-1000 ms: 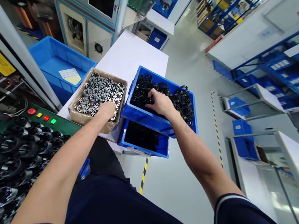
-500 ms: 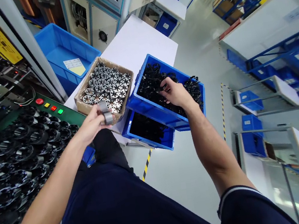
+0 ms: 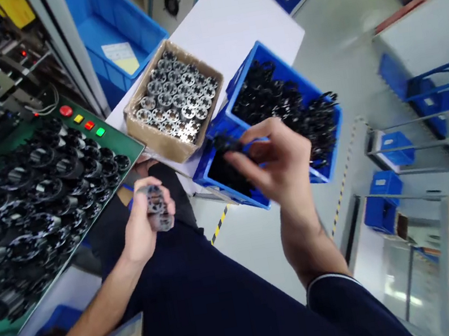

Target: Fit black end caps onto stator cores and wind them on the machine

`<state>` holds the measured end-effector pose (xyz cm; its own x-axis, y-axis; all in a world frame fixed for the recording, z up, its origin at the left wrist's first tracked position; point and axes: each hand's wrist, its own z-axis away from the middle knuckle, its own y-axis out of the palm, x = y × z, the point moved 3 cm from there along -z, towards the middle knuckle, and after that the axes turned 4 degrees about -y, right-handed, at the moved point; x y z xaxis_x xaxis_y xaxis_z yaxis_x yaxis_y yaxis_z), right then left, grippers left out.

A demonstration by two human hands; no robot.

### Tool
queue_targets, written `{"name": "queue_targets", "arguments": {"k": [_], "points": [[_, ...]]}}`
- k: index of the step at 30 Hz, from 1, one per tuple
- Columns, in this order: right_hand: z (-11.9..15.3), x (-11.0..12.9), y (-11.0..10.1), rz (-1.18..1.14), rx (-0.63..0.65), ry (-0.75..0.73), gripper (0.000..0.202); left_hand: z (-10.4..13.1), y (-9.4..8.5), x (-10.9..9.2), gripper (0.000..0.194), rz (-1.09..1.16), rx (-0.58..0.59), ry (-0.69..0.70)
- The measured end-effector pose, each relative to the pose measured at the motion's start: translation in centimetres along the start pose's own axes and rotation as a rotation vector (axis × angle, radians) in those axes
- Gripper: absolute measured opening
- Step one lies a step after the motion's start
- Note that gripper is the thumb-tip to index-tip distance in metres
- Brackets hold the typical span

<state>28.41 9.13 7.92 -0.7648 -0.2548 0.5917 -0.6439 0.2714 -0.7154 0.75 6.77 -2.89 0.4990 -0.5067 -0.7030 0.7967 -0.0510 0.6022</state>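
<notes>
Two bare hands show, one left hand (image 3: 141, 222) and one right hand (image 3: 286, 160), with two metal rings (image 3: 155, 199) in the left; blur hides the number of black pieces (image 3: 224, 144) in the right. Three blue bins (image 3: 292, 72) flank one cardboard box (image 3: 160, 141), which holds more than twenty silvery rings (image 3: 184, 97). One green worktop (image 3: 126, 142) bears more than twenty dark ring-shaped parts (image 3: 39, 156), overlapping too much for an exact tally, plus four buttons (image 3: 66, 111): two red, one yellow, one green.

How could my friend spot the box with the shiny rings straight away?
Find the white table. On its near end, just left of the blue bin of black parts, sits an open box. It's brown and packed with silver rings; that bin is blue.
</notes>
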Motion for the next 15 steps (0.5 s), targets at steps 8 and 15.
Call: {"name": "queue_targets", "arguments": {"k": [8,15], "points": [[4.3,8.7,6.6,-0.235,0.217,-0.32,0.016,1.5,0.7,-1.6,0.053,-0.244,-0.053,0.283],[4.6,8.6,6.6,-0.448,0.24,-0.165,0.041,3.3,0.6,-1.6,0.047,-0.224,-0.018,0.288]]}}
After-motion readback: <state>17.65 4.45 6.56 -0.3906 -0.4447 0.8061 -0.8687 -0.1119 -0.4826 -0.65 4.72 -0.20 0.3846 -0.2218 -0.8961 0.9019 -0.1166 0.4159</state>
